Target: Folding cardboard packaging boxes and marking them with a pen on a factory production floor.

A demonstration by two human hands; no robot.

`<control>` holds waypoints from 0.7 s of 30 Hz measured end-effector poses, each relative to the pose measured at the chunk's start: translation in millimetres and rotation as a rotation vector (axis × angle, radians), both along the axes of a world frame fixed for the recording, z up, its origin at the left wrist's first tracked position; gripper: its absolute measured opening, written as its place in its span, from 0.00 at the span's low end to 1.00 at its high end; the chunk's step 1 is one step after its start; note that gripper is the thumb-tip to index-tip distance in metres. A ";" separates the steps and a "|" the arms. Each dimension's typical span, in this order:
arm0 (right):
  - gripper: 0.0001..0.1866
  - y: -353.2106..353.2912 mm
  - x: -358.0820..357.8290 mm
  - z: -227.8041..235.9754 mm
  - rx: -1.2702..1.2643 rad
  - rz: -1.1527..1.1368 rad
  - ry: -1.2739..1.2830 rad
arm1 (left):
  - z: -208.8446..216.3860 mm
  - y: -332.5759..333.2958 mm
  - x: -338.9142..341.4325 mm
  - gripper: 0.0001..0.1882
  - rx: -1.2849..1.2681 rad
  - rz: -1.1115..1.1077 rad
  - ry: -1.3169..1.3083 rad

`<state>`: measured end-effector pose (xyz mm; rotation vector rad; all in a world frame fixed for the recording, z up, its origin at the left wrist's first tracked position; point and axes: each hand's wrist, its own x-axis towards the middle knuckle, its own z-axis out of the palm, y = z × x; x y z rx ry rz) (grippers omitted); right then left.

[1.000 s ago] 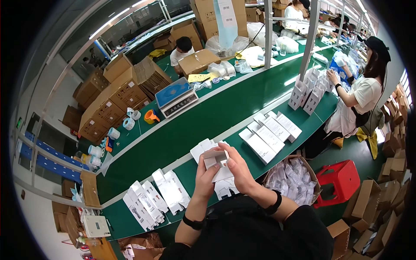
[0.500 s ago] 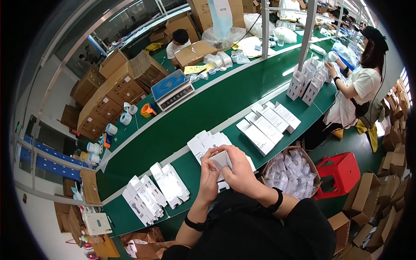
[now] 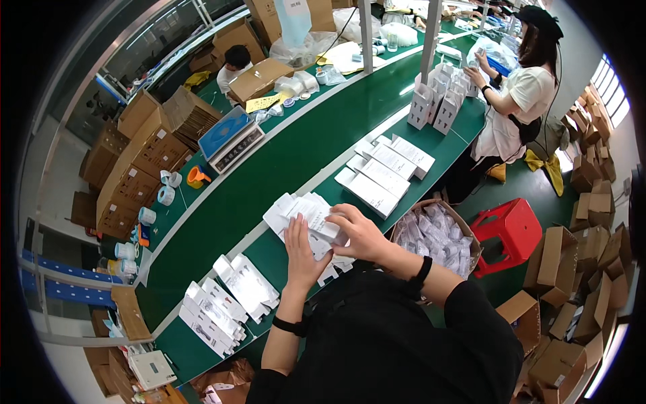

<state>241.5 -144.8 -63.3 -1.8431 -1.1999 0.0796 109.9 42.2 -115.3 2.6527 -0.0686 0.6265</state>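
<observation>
A white carton (image 3: 324,227) is held between my two hands, over a pile of flattened white cartons (image 3: 274,217) on the green bench. My left hand (image 3: 304,250) lies along its near left side, fingers pointing away from me. From the right, my right hand (image 3: 358,232) curls its fingers over the carton's end. Printed text shows on the upper face; the hands cover part of its ends. Just left of the hands are more stacks of flattened cartons (image 3: 247,288). Several formed white boxes (image 3: 382,180) lie side by side to the right.
Upright white boxes (image 3: 437,101) stand farther right, by a co-worker (image 3: 528,94) handling something. Below the bench edge are a carton of clear-bagged parts (image 3: 434,236) and a red stool (image 3: 508,232). A metal post (image 3: 431,40) rises beyond the bench. A scale (image 3: 232,141) sits across.
My view has swung, so the scene sits farther left and slightly higher. The carton, earlier seen end-on in cupped hands, now shows its long printed face, and my hands are spread wider along it.
</observation>
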 end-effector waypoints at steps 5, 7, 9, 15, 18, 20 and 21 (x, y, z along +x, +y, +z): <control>0.38 -32.7 53.1 -140.0 -0.338 -0.410 -0.480 | -65.5 -12.5 -25.8 0.54 0.065 0.051 0.542; 0.38 -39.1 68.1 -141.9 -0.358 -0.503 -0.508 | -67.7 -21.5 -33.1 0.52 0.114 0.034 0.544; 0.40 -41.1 89.9 -140.9 -0.404 -0.613 -0.475 | -72.8 -25.2 -36.9 0.45 0.111 -0.027 0.486; 0.40 -37.1 116.2 -125.9 -0.496 -0.698 -0.401 | -75.3 -11.6 -49.1 0.30 -0.103 -0.167 0.374; 0.37 -17.7 82.7 -120.9 -0.472 -0.712 -0.386 | -63.0 -8.4 -57.9 0.21 -0.196 -0.215 0.268; 0.31 -19.8 58.7 -109.5 -0.412 -0.465 -0.290 | -45.5 -9.0 -52.8 0.19 -0.229 -0.199 0.236; 0.27 -22.1 49.3 -105.1 -0.392 -0.320 -0.215 | -35.7 -10.4 -52.2 0.17 -0.267 -0.190 0.225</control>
